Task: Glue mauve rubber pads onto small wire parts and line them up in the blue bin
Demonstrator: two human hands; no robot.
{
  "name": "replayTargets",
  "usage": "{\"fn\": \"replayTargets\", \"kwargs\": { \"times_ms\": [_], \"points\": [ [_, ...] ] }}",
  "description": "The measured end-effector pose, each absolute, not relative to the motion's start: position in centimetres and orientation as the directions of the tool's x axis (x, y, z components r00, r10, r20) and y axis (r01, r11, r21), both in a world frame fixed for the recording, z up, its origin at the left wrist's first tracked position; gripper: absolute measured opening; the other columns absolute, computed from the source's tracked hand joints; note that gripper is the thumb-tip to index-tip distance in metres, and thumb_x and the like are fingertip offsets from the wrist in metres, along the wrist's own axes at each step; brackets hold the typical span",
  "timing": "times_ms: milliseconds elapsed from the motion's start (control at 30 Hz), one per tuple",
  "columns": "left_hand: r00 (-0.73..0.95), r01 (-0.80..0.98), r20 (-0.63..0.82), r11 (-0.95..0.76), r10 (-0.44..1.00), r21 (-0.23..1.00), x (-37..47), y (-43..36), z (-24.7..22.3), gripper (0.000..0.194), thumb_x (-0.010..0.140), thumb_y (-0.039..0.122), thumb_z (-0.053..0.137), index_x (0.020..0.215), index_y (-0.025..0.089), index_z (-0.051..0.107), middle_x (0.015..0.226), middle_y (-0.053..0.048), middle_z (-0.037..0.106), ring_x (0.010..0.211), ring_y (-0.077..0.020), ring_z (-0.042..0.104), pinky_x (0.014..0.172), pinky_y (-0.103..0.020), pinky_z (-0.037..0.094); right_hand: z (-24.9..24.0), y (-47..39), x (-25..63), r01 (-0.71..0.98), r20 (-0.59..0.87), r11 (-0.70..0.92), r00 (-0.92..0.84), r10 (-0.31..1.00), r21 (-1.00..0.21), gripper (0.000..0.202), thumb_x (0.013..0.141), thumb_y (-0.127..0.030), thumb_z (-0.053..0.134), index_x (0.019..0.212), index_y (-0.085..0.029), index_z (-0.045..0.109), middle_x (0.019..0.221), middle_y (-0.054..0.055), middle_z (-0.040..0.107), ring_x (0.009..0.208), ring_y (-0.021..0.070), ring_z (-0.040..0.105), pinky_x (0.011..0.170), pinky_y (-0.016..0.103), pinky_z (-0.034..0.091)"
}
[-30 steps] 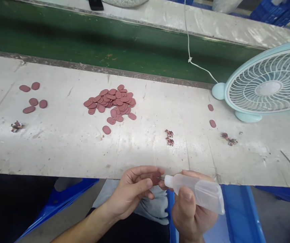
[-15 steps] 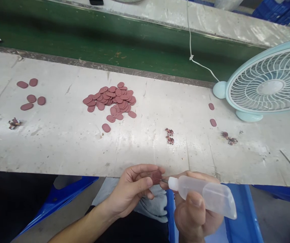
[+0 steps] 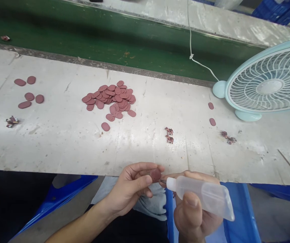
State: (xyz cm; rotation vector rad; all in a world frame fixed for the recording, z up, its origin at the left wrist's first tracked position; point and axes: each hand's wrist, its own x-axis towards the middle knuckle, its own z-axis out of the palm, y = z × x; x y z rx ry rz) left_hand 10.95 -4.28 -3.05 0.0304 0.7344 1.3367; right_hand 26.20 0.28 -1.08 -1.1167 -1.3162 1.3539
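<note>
Between the thumb and fingers of my left hand [image 3: 132, 189] is a reddish-brown oval disc [image 3: 155, 174], held just past the table's near edge. My right hand [image 3: 198, 209] grips a translucent plastic squeeze bottle [image 3: 203, 195] with a white cap and a thin metal nozzle. The nozzle tip points left, close beside the disc; whether it touches cannot be made out. A pile of similar discs [image 3: 112, 96] lies beyond my left hand. Two small brown horse-like figures [image 3: 169, 135] rest on the table beyond both hands.
A light-blue fan [image 3: 268, 86] stands at the right, its white cord running back over a green strip [image 3: 135, 50]. More discs [image 3: 29, 97] and a small figure [image 3: 12, 121] lie at the left. A blue bin [image 3: 241, 209] sits below the table's edge.
The bottle's nozzle has drawn slightly back from the disc's face towards its lower right edge. The disc is tilted a little differently. The head view has shifted slightly.
</note>
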Motion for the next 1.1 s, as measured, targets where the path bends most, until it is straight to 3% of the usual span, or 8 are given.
{"fn": "replayTargets", "kwargs": {
  "times_ms": [167, 333, 400, 500, 567, 667, 800, 1100],
  "points": [
    [0.040, -0.868, -0.433, 0.245, 0.901, 0.432, 10.7, -4.4, -3.2, 0.022, 0.086, 0.019, 0.077, 0.108, 0.021, 0.079, 0.121, -0.009, 0.077, 0.107, -0.0240, 0.075, 0.060, -0.012, 0.057, -0.4, 4.8, 26.8, -0.478, -0.214, -0.278, -0.184, 0.959, -0.833, 0.024, 0.087, -0.046, 0.064, 0.100, -0.026, 0.067, 0.069, 0.001, 0.065, 0.058, 0.0198, 0.067, 0.044, 0.030, 0.055],
    [0.015, -0.866, -0.447, 0.235, 0.894, 0.441, 10.0, -4.6, -3.3, 0.021, 0.087, 0.018, 0.076, 0.108, 0.022, 0.079, 0.120, -0.009, 0.078, 0.106, -0.0242, 0.075, 0.061, -0.013, 0.058, -4.6, 12.4, 31.7, -0.753, -0.241, -0.633, -0.658, 0.713, 0.182, 0.035, 0.090, -0.031, 0.055, 0.123, -0.019, 0.051, 0.081, 0.002, 0.058, 0.075, 0.0171, 0.068, 0.053, 0.025, 0.062],
    [0.003, -0.866, -0.466, 0.235, 0.885, 0.441, 9.6, -4.8, -3.4, 0.021, 0.087, 0.018, 0.076, 0.107, 0.021, 0.079, 0.121, -0.010, 0.077, 0.107, -0.0246, 0.075, 0.061, -0.013, 0.058, -5.9, 14.1, 32.9, -0.665, -0.152, -0.678, -0.740, 0.655, 0.314, 0.029, 0.093, -0.032, 0.051, 0.118, -0.019, 0.050, 0.074, -0.001, 0.053, 0.067, 0.0162, 0.065, 0.046, 0.025, 0.060],
    [-0.026, -0.867, -0.482, 0.220, 0.876, 0.447, 9.0, -5.0, -3.5, 0.021, 0.087, 0.019, 0.076, 0.108, 0.021, 0.079, 0.123, -0.010, 0.077, 0.109, -0.0250, 0.075, 0.061, -0.013, 0.057, -5.8, 13.4, 32.5, -0.713, -0.140, -0.690, -0.701, 0.699, 0.123, 0.035, 0.090, -0.041, 0.060, 0.116, -0.018, 0.054, 0.071, -0.004, 0.050, 0.054, 0.0118, 0.056, 0.032, 0.018, 0.047],
    [-0.044, -0.868, -0.488, 0.209, 0.872, 0.451, 8.7, -5.1, -3.6, 0.021, 0.087, 0.019, 0.077, 0.108, 0.021, 0.079, 0.123, -0.011, 0.077, 0.109, -0.0251, 0.074, 0.061, -0.013, 0.057, -4.7, 11.7, 31.0, -0.691, -0.217, -0.569, -0.534, 0.817, -0.445, 0.037, 0.089, -0.047, 0.064, 0.115, -0.020, 0.059, 0.072, -0.004, 0.052, 0.048, 0.0086, 0.048, 0.028, 0.016, 0.037],
    [-0.066, -0.865, -0.501, 0.201, 0.863, 0.459, 8.4, -5.2, -3.5, 0.021, 0.086, 0.020, 0.077, 0.107, 0.020, 0.079, 0.122, -0.011, 0.077, 0.107, -0.0251, 0.075, 0.060, -0.013, 0.056, -3.5, 9.7, 27.8, -0.032, -0.113, -0.125, -0.250, 0.962, -0.992, 0.026, 0.090, -0.040, 0.068, 0.109, -0.022, 0.069, 0.081, -0.001, 0.061, 0.057, 0.0110, 0.054, 0.040, 0.020, 0.042],
    [-0.085, -0.863, -0.508, 0.191, 0.857, 0.468, 8.1, -5.5, -3.5, 0.021, 0.085, 0.020, 0.078, 0.106, 0.020, 0.080, 0.122, -0.012, 0.077, 0.105, -0.0251, 0.075, 0.059, -0.013, 0.055, -3.7, 10.3, 25.0, 0.598, 0.142, 0.365, -0.386, 0.911, -0.713, 0.021, 0.094, -0.030, 0.061, 0.111, -0.023, 0.071, 0.110, 0.008, 0.066, 0.097, 0.0230, 0.064, 0.083, 0.038, 0.054],
    [-0.125, -0.829, -0.488, 0.180, 0.864, 0.530, 8.0, -5.9, -4.0, 0.023, 0.085, 0.022, 0.079, 0.108, 0.021, 0.080, 0.123, -0.012, 0.076, 0.106, -0.0258, 0.075, 0.059, -0.015, 0.055, -1.8, 9.3, 26.0, 0.660, -0.023, 0.310, -0.444, 0.896, -0.685, 0.013, 0.091, -0.026, 0.064, 0.099, -0.022, 0.074, 0.095, 0.007, 0.068, 0.081, 0.0216, 0.066, 0.071, 0.036, 0.057]
  ]
}}
